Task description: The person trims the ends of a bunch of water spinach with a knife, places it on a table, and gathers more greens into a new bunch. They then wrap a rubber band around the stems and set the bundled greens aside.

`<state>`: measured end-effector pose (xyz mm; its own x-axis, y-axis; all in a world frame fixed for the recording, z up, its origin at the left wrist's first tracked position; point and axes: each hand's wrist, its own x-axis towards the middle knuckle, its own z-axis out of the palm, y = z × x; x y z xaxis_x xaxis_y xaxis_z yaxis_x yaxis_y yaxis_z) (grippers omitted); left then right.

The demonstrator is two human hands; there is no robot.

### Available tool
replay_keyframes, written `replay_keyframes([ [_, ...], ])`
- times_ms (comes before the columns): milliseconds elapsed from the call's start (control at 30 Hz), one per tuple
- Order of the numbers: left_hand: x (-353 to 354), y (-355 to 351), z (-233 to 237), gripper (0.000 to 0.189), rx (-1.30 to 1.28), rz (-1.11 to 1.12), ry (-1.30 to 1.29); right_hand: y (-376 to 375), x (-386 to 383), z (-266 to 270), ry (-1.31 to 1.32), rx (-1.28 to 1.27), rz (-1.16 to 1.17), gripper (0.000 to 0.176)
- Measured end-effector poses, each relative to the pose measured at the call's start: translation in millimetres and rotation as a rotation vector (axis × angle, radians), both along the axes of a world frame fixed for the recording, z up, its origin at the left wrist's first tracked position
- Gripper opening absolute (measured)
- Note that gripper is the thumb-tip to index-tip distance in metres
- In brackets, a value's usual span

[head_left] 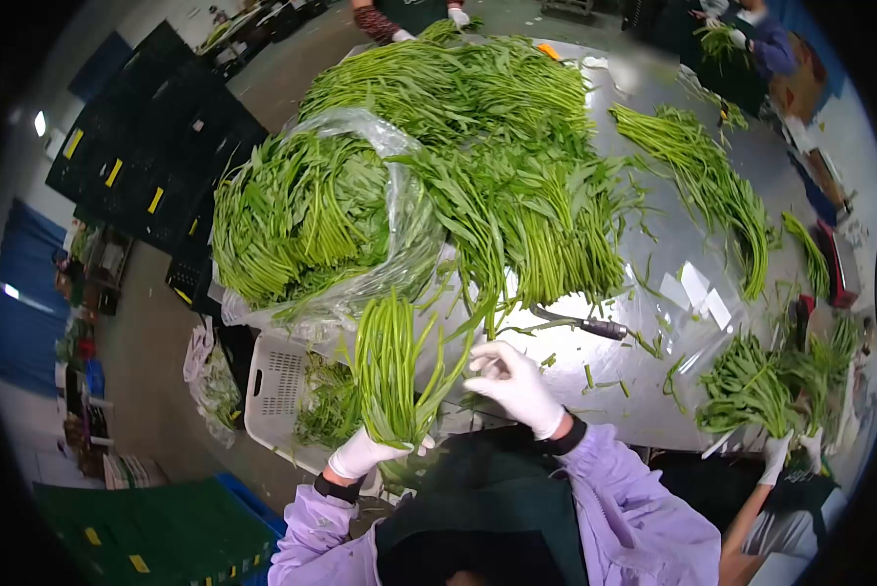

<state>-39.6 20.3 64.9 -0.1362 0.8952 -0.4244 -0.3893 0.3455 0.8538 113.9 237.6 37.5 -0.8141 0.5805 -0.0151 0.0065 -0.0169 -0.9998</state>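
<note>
Clearly, the left hand (363, 455) grips the bundle (388, 376) upright, just left of the half-curled right hand (519, 389), whose hold is unclear.

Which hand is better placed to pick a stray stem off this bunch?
The right, I'd say: your right hand has its fingers next to the outer stems, though I can't tell if they touch. Your left hand is busy gripping the bunch at its lower end.

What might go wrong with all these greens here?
The bunch in the left hand fans out, so stray stems might slip loose. The plastic bag is open and heaped with greens, so some could spill. The dark-handled tool beside the pile might get knocked.
</note>
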Motion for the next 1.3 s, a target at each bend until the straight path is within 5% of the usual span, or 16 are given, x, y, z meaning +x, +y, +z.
replay_keyframes([
  [33, 2, -1, 3, 0.055, -0.019, 0.011, 0.001, -7, -3, 7, -0.013, 0.054, -0.045, 0.045],
  [100, 1, -5, 5, 0.052, -0.039, -0.045, -0.02, -8, -1, 20, -0.022, 0.668, -0.069, 0.046],
  [300, 5, -17, 14, 0.055, -0.065, -0.119, -0.048, -7, 8, 14, 0.008, 0.638, 0.033, 0.034],
  [433, 8, -25, 17, 0.056, -0.115, -0.123, -0.051, 1, 16, 32, 0.105, 0.701, -0.138, 0.036],
  [633, 7, -33, 11, 0.058, -0.125, -0.159, -0.092, 3, 20, 14, 0.257, 0.822, 0.181, 0.02],
  [833, 2, -36, 8, 0.063, -0.112, -0.225, -0.136, 1, 20, 1, 0.329, 0.51, 0.18, 0.009],
  [1000, 4, -29, 12, 0.059, -0.155, -0.257, -0.114, -4, 25, 4, 0.084, 0.107, 0.183, 0.009],
  [1133, 6, -26, 12, 0.058, -0.174, -0.279, -0.102, -4, 25, 2, 0.184, 0.372, 0.032, 0.01],
  [1200, 8, -25, 14, 0.059, -0.179, -0.274, -0.097, -5, 26, 8, 0.194, -0.352, 0.072, 0.011],
  [1300, 11, -26, 15, 0.058, -0.178, -0.252, -0.108, 2, 28, 4, 0.226, -0.481, 0.167, 0.013],
])
